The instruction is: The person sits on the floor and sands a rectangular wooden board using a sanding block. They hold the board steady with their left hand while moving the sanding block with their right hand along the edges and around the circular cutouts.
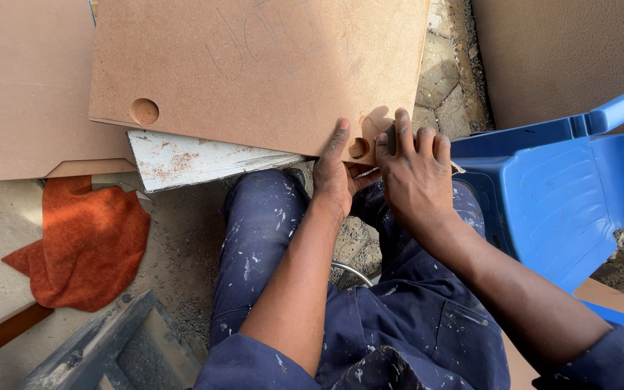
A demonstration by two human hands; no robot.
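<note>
A brown fibreboard panel lies tilted across the person's knees, its near corner with a round hole between both hands. The left hand clasps that edge, fingers under and thumb on top; the right hand presses its fingers, close together, on the corner. A blue plastic chair crowds the right side, while an orange cloth lies on open ground to the left.

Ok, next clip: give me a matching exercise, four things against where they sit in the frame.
Things:
1. brown board
2. orange cloth
3. blue plastic chair
4. white panel

Places:
A. on the ground at the left
B. under the board's near edge
C. at the right, beside the person
D. across the top, both hands at its near corner

Pairs: 1-D, 2-A, 3-C, 4-B. The left hand and right hand grip near a round recess.
</note>
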